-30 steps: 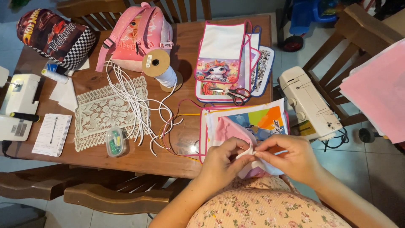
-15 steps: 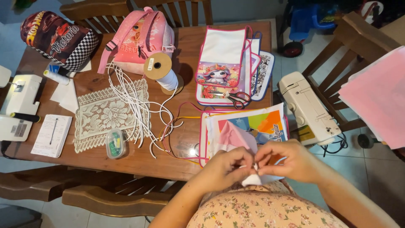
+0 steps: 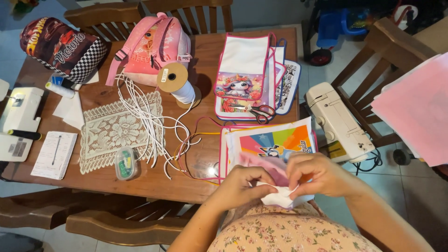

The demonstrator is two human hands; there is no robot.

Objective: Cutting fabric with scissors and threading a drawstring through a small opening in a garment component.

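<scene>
Wooden table (image 3: 196,182), left to right: cream lace doily (image 3: 112,130), loose white cords (image 3: 144,123), printed fabric pouches (image 3: 242,79). At the near edge, left hand (image 3: 242,184) and right hand (image 3: 322,175) pinch crumpled white cloth (image 3: 280,198) together.

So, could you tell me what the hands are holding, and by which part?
Both hands pinch a small white piece of fabric at its top edge: left hand at the left end, right hand at the right.

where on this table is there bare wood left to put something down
Bare wood shows between the lace doily and the colourful printed sheet, though thin cords cross it, and behind the thread spool. The right half, under the bibs, is crowded.
</scene>
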